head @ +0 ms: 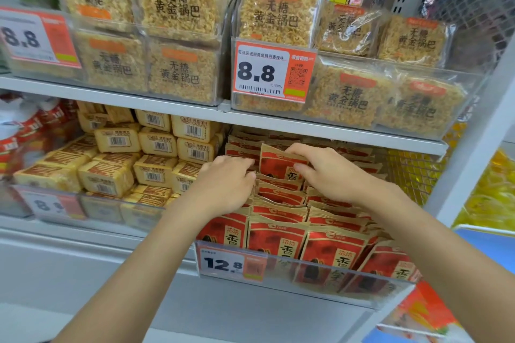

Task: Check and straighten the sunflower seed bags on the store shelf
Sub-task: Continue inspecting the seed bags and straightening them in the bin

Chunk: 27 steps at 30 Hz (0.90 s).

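Seed bags (331, 248) handled near the shelf (223, 310) front edge
The right hand (331, 172) pinches the top of one upright bag (278, 168) mid-row; the left hand (223, 184) grips neighbouring bag tops just beside it.

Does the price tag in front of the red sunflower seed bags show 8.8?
No, the price tag clipped in front of the sunflower seed bags reads 12.8.
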Motion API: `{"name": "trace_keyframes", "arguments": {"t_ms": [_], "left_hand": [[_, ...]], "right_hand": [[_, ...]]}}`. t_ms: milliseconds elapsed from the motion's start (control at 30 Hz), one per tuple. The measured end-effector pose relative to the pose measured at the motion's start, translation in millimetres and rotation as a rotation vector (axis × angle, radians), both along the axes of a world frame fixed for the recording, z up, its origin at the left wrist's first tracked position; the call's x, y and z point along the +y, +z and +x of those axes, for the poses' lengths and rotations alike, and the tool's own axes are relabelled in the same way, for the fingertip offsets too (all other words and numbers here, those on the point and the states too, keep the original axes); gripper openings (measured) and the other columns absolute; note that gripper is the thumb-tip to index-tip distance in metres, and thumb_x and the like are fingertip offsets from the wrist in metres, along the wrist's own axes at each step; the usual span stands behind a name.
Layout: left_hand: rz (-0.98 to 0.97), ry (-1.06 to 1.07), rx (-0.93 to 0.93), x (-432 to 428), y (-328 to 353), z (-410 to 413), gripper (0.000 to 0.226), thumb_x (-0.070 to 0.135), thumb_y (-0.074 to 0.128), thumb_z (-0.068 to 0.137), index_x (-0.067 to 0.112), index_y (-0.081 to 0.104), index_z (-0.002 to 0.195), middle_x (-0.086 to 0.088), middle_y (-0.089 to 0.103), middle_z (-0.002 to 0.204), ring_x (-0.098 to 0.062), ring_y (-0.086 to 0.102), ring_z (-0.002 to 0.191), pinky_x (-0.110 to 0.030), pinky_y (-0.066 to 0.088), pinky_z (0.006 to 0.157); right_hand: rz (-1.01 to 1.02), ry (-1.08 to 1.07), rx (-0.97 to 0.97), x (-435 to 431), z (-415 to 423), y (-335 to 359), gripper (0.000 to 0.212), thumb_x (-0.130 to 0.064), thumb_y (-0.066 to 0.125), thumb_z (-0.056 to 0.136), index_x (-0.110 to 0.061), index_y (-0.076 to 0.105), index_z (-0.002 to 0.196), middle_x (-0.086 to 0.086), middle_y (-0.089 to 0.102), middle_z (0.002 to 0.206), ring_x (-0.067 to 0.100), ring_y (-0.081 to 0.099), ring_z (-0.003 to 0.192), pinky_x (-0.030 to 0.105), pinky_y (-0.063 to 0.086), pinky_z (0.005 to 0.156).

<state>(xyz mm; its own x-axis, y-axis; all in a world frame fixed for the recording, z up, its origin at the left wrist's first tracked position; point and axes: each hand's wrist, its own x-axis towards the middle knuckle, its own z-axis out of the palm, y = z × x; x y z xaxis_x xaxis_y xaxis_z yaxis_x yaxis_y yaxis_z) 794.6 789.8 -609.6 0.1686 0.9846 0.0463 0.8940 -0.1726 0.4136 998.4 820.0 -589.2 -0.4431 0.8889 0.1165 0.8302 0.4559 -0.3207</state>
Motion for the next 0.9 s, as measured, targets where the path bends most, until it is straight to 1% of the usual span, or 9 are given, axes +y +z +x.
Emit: {"name": "trace_keyframes", "arguments": {"t_ms": [100, 200, 233, 333, 467, 567, 733, 800, 900], "left_hand": [[0.008, -0.002, -0.002, -1.4, 0.0, 0.8, 0.048, 0.035, 0.031, 0.106, 0.027, 0.029, 0.154, 0.003, 0.033, 0.158, -0.019, 0.021, 0.147, -0.042, 0.017, 0.119], [0.017, -0.012, 0.003, -1.5, 0.0, 1.1, 0.047, 0.034, 0.031, 0.107, 0.031, 0.030, 0.153, 0.004, 0.034, 0.157, -0.019, 0.022, 0.147, -0.042, 0.018, 0.118], [0.015, -0.015, 0.002, -0.8, -0.2, 0.8, 0.046, 0.034, 0.031, 0.107, 0.032, 0.031, 0.153, 0.005, 0.035, 0.157, -0.019, 0.022, 0.147, -0.042, 0.018, 0.118], [0.019, -0.018, -0.011, 1.2, -0.6, -0.3, 0.045, 0.035, 0.030, 0.107, 0.033, 0.033, 0.151, 0.007, 0.035, 0.157, -0.019, 0.022, 0.147, -0.044, 0.017, 0.118], [0.031, 0.004, 0.042, 6.4, 1.9, 2.0, 0.047, 0.040, 0.024, 0.106, 0.035, 0.027, 0.153, 0.006, 0.031, 0.158, -0.022, 0.020, 0.147, -0.049, 0.016, 0.117], [-0.023, -0.014, 0.112, 11.7, 3.4, 2.5, 0.045, 0.043, 0.016, 0.106, 0.042, 0.039, 0.145, 0.004, 0.039, 0.153, -0.024, 0.022, 0.143, -0.050, 0.015, 0.113], [-0.053, -0.017, 0.120, 17.9, 2.3, 3.3, 0.046, 0.033, 0.016, 0.104, 0.046, 0.038, 0.143, 0.004, 0.043, 0.149, -0.023, 0.023, 0.139, -0.048, 0.015, 0.109], [-0.069, -0.023, 0.095, 20.2, 3.3, 0.8, 0.046, 0.029, 0.020, 0.104, 0.047, 0.041, 0.140, 0.005, 0.045, 0.147, -0.021, 0.022, 0.139, -0.049, 0.012, 0.110], [-0.076, -0.025, 0.079, 22.1, 4.9, -3.2, 0.046, 0.027, 0.023, 0.104, 0.044, 0.043, 0.142, 0.006, 0.045, 0.148, -0.018, 0.021, 0.141, -0.048, 0.010, 0.112]], "right_hand": [[-0.072, -0.003, -0.136, 6.4, -7.4, 0.7, 0.017, -0.026, 0.038, 0.104, -0.027, 0.055, 0.106, 0.004, 0.070, 0.093, 0.021, 0.063, 0.086, 0.035, 0.044, 0.077], [-0.105, -0.033, -0.080, 9.8, -10.5, 1.7, 0.036, -0.036, 0.037, 0.104, -0.013, 0.064, 0.101, 0.007, 0.070, 0.097, 0.025, 0.064, 0.088, 0.039, 0.049, 0.081], [-0.104, -0.033, -0.058, 11.3, -9.9, 1.2, 0.040, -0.037, 0.037, 0.104, -0.011, 0.065, 0.097, 0.008, 0.071, 0.095, 0.025, 0.064, 0.087, 0.041, 0.050, 0.082], [-0.131, -0.010, -0.120, 15.5, -9.3, -5.4, 0.043, -0.035, 0.037, 0.104, -0.007, 0.062, 0.083, 0.008, 0.064, 0.076, 0.023, 0.059, 0.071, 0.037, 0.045, 0.070], [-0.221, -0.025, -0.158, 18.0, -11.2, -11.4, 0.043, -0.031, 0.035, 0.103, -0.012, 0.071, 0.088, 0.004, 0.071, 0.090, 0.019, 0.063, 0.086, 0.034, 0.049, 0.083], [-0.251, -0.007, -0.297, 20.8, -15.0, -10.2, 0.048, -0.029, 0.027, 0.104, -0.005, 0.068, 0.108, 0.007, 0.068, 0.114, 0.025, 0.060, 0.104, 0.039, 0.045, 0.097], [-0.289, -0.021, -0.351, 25.3, -16.1, -9.5, 0.049, -0.031, 0.025, 0.104, -0.004, 0.066, 0.110, 0.009, 0.067, 0.114, 0.028, 0.060, 0.105, 0.043, 0.046, 0.098], [-0.316, -0.012, -0.331, 25.8, -16.1, -6.5, 0.046, -0.028, 0.028, 0.105, -0.003, 0.066, 0.112, 0.010, 0.067, 0.119, 0.028, 0.060, 0.108, 0.040, 0.046, 0.099], [-0.274, -0.049, -0.210, 28.1, -14.7, 7.6, 0.036, -0.025, 0.041, 0.103, -0.014, 0.062, 0.129, -0.002, 0.058, 0.137, 0.016, 0.054, 0.125, 0.028, 0.037, 0.108]]}}
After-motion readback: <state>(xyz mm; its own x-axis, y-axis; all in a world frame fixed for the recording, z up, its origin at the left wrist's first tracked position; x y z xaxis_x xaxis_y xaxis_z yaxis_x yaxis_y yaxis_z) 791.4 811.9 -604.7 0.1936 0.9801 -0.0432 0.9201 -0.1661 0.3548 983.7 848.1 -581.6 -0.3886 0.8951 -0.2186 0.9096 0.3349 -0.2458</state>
